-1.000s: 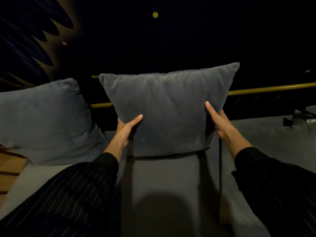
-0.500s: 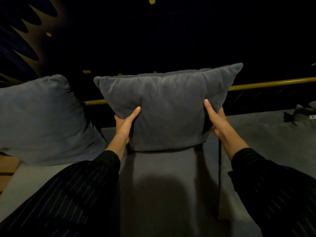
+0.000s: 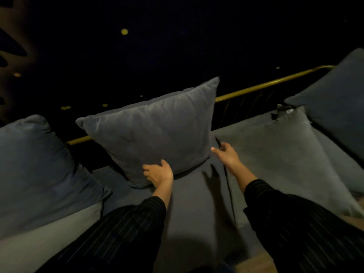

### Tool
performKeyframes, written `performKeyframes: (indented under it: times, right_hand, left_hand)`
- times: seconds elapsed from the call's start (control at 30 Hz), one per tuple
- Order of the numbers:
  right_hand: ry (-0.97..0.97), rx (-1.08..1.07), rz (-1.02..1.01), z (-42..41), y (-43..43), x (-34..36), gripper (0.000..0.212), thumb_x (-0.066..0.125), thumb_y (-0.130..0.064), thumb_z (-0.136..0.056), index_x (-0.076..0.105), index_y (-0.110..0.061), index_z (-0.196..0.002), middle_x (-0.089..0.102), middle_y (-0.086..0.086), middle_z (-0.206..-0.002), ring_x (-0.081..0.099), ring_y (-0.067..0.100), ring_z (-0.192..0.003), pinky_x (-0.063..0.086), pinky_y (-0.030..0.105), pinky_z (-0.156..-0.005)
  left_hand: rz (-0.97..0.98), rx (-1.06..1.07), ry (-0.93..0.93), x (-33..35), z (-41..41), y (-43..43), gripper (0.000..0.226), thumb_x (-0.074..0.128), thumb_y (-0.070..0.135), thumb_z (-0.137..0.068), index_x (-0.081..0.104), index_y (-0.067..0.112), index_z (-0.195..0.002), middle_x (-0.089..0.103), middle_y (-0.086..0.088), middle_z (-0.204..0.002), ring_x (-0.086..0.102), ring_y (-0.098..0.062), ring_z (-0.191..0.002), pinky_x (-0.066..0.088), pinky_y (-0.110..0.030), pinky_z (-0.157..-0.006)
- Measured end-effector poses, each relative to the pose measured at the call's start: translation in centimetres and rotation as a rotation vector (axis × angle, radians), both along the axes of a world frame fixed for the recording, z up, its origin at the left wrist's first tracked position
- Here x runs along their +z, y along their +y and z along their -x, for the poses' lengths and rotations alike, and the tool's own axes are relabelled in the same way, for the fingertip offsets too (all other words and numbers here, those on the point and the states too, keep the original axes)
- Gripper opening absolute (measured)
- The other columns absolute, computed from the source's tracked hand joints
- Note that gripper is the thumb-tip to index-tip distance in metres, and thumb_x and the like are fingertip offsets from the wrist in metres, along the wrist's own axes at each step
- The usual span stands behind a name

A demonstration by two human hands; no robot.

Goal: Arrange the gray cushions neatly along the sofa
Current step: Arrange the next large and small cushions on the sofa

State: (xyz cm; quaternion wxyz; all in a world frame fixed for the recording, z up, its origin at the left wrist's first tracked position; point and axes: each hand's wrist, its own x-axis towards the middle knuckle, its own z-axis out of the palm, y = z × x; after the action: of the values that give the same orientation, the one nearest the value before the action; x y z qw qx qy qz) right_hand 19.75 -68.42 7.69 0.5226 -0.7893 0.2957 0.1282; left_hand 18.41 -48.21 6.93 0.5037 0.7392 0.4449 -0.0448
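A gray cushion (image 3: 153, 131) stands upright on the sofa seat (image 3: 197, 209), leaning back toward the gold rail. My left hand (image 3: 158, 173) grips its lower edge near the bottom corner. My right hand (image 3: 226, 154) hovers at the cushion's lower right corner with fingers spread, a fingertip just touching the fabric. A second gray cushion (image 3: 33, 164) stands to the left, close beside the middle one. A third gray cushion (image 3: 275, 152) lies flat on the seat to the right. A fourth cushion (image 3: 338, 107) stands tilted at the far right.
A gold metal rail (image 3: 256, 88) runs behind the seat, with dark space beyond it. A gap between seat pads (image 3: 229, 194) runs toward me beneath my right forearm. A strip of wooden floor (image 3: 254, 266) shows at the bottom right.
My left hand has slid from the cushion's left side down to its bottom edge. My right hand has come off the right side and opened. The view has swung right, revealing two more cushions.
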Motion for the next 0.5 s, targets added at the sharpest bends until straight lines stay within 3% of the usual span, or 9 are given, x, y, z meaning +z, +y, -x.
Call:
performKeyframes:
  times: [0.23, 0.4, 0.5]
  right_hand:
    - [0.112, -0.211, 0.271, 9.8, -11.6, 0.3, 0.058, 0.064, -0.024, -0.092, 0.045, 0.003, -0.139, 0.049, 0.023, -0.143, 0.045, 0.037, -0.134, 0.036, 0.039, -0.109]
    - [0.128, -0.321, 0.464, 9.4, -20.1, 0.7, 0.064, 0.064, -0.034, -0.089, 0.044, 0.000, -0.139, 0.051, 0.027, -0.137, 0.040, 0.043, -0.132, 0.030, 0.045, -0.112]
    - [0.131, -0.330, 0.531, 8.1, -24.1, 0.0, 0.072, 0.064, -0.042, -0.087, 0.039, -0.003, -0.142, 0.044, 0.026, -0.142, 0.035, 0.043, -0.135, 0.029, 0.048, -0.111]
  left_hand:
    - [0.078, -0.573, 0.094, -1.8, 1.7, -8.9, 0.064, 0.060, 0.017, -0.097, 0.031, 0.007, -0.154, 0.042, -0.023, -0.153, 0.042, -0.040, -0.140, 0.037, -0.041, -0.112]
    - [0.127, -0.928, 0.119, -2.1, 0.1, -15.3, 0.067, 0.060, 0.024, -0.099, 0.027, 0.015, -0.156, 0.038, -0.015, -0.159, 0.040, -0.034, -0.144, 0.036, -0.039, -0.113]
    - [0.094, -1.034, 0.101, -2.4, -2.5, -20.6, 0.067, 0.059, 0.027, -0.099, 0.027, 0.013, -0.156, 0.036, -0.013, -0.160, 0.040, -0.032, -0.144, 0.035, -0.037, -0.114]
